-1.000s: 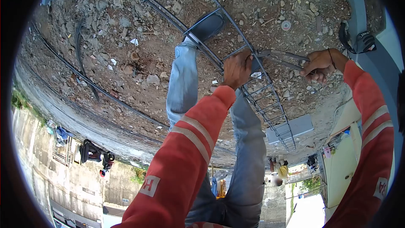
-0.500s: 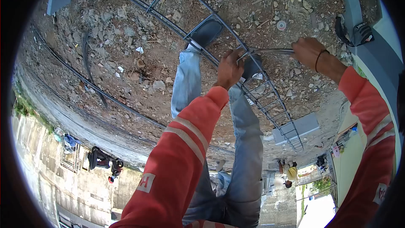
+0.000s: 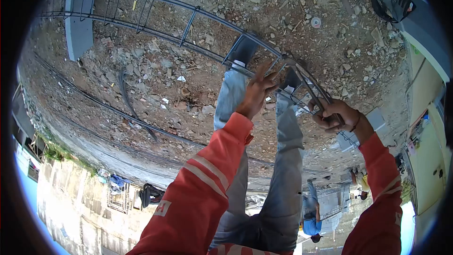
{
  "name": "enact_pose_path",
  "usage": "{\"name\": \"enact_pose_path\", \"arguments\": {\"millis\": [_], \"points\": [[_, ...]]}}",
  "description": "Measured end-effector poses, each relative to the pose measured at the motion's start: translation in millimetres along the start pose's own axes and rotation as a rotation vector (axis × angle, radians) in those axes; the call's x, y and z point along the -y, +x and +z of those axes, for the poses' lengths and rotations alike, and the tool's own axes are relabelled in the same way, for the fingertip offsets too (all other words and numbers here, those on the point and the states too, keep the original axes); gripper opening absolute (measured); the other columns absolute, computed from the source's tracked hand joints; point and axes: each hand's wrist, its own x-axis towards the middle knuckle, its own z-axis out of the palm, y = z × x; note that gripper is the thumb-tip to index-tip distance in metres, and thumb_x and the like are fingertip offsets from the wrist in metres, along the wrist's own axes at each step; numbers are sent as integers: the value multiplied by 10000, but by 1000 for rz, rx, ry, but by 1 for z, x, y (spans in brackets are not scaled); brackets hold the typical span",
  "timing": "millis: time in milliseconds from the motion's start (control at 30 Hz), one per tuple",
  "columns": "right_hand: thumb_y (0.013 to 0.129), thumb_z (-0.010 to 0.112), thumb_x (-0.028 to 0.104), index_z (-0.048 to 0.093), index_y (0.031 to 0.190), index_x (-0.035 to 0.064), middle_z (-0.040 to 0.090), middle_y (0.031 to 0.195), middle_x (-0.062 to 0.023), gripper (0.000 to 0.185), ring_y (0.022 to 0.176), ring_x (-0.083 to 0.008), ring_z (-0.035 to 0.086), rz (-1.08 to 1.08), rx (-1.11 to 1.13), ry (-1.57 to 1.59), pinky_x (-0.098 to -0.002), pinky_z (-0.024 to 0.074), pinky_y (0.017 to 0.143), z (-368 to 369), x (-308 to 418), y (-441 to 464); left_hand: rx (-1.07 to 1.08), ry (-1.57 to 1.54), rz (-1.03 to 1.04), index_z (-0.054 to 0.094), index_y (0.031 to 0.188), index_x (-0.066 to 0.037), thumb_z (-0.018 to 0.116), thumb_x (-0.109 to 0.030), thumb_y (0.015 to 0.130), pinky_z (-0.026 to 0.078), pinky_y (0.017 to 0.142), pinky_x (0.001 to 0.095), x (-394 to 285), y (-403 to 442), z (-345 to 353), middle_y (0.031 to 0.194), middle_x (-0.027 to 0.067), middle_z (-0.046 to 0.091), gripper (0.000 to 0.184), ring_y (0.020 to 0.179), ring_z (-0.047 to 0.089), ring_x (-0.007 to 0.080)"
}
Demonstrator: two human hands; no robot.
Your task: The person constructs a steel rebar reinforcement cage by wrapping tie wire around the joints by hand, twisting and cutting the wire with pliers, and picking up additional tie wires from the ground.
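My right hand (image 3: 337,115) is closed around the handles of a pair of pincers (image 3: 306,78). The jaws of the pincers meet the upper long bar of a rebar cage (image 3: 212,19), above one shoe. The handles slant down to the right. Just left of the jaws is my left hand (image 3: 257,89), its fingers stretched out and apart by the cage. Whether its fingertips touch a bar I cannot tell. Stirrups join the cage's long bars, and the cage curves across the view in front of my shoes (image 3: 245,49).
Broken stone and rubble cover the ground (image 3: 184,94). Grey blocks (image 3: 80,28) lie under the cage at left and right. Loose long bars (image 3: 108,99) run along the ground. A black glove-like item (image 3: 403,4) rests on a ledge at right. A person in blue (image 3: 311,217) is behind.
My right hand has come down and inward, swinging the pincers from nearly level to a steep slant. My left hand's fingers have spread from their bent grip at the bar. The view has shifted.
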Motion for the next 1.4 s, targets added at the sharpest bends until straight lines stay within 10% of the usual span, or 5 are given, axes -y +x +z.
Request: {"name": "enact_pose_path", "arguments": {"millis": [267, 700, 967, 1133, 1400], "points": [[832, 595, 274, 404, 1374, -14, 571, 819, -123, 643, 608, -164, 540, -416, 577, 548, -273, 454, 548, 114, -130, 65, 477, 62, -131, 463, 1393, -4, 502, -53, 945, 441, 997, 419, -54, -47, -29, 1367, 117, 544, 452, 1177, 584, 279], [780, 514, 63, 205, 1525, 44, 428, 1384, -248, 807, 1291, -371, 442, -837, -318, -490, -412, 329, 1110, 69, -307, 247, 110, 2397, 130, 671, 837, -44, 570, -80, 798, 531, 678, 511, 4, -69, -84, 856, 212, 681, 114, 788, 673, 408], [825, 567, 89, 481, 1316, 74, 511, 1203, -240, 499, 1176, -413, 495, -698, -911, -609, -465, 440, 977, -46, -362, 355, 379, 2027, 415, 699, 882, -16, 665, -208, 862, 544, 626, 416, 42, -10, -112, 747, 163, 685, 196, 684, 686, 309], [835, 663, 196, 503, 1314, 100, 545, 1202, -216, 514, 1139, -381, 547, -303, -1363, -736, -462, 458, 956, -30, -329, 363, 287, 1334, -345, 697, 1037, -44, 602, -214, 982, 503, 578, 288, 49, -34, -66, 863, 24, 660, 203, 706, 661, 118], [770, 732, 29, 662, 1174, 145, 607, 1040, -94, 426, 930, -278, 613, -1560, -1382, -360, -396, 505, 816, 58, -240, 303, 149, 755, -304, 681, 1052, -68, 630, -256, 964, 467, 536, 277, 66, -4, -100, 826, 10, 630, 214, 659, 605, 119]]}}
